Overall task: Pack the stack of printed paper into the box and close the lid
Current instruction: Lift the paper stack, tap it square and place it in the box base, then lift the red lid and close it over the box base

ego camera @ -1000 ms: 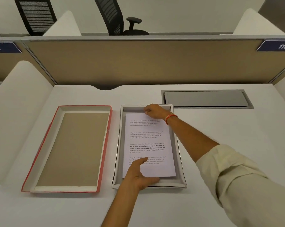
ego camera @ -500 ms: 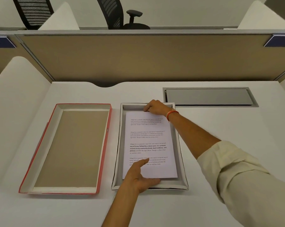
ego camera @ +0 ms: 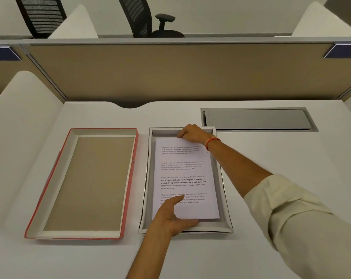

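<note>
The white stack of printed paper lies inside the shallow grey box in the middle of the desk. My left hand holds the stack's near edge, thumb on top of the page and fingers under the edge. At the far end my right hand pinches the stack's top edge, close to the box's far wall. The red-edged lid lies upside down to the left of the box, its brown inside facing up, touched by neither hand.
A grey metal cable hatch is set in the desk at the back right. A tan partition walls off the rear, and white side dividers flank the desk. Office chairs stand beyond the partition.
Both hands stay on the ends of the paper stack in the box. The view has shifted slightly; the stack and lid have not visibly moved.
</note>
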